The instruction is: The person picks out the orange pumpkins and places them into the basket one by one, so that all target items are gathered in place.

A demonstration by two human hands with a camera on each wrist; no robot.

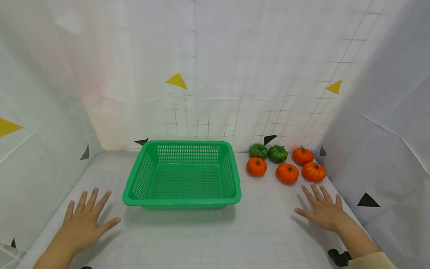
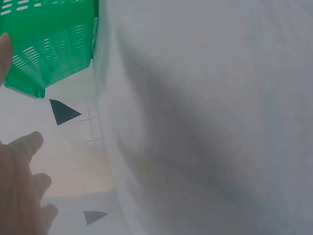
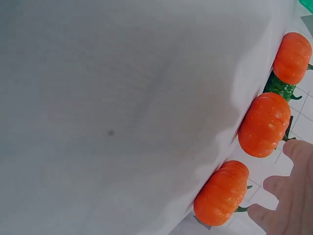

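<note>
My left hand [image 1: 80, 226] is spread over the table to the left of a green plastic basket [image 1: 181, 204], touching nothing that I can see. Fingers straight, my right hand [image 1: 324, 211] hovers at the right, just in front of several small orange pumpkins [image 1: 287, 173]. Behind them, by the back wall, sit two green pumpkins [image 1: 277, 154]. In the right wrist view the fingertips are near an orange pumpkin [image 3: 264, 125] but hold nothing. The left wrist view shows part of the basket [image 2: 49, 54] beyond the left fingers.
White sheeting [image 1: 215, 74] with yellow and black triangles walls in the back and both sides of the white table [image 1: 201, 239]. A small black object [image 1: 339, 257] lies beside the right wrist. Part of another dark thing [image 1: 86, 267] shows at the bottom edge.
</note>
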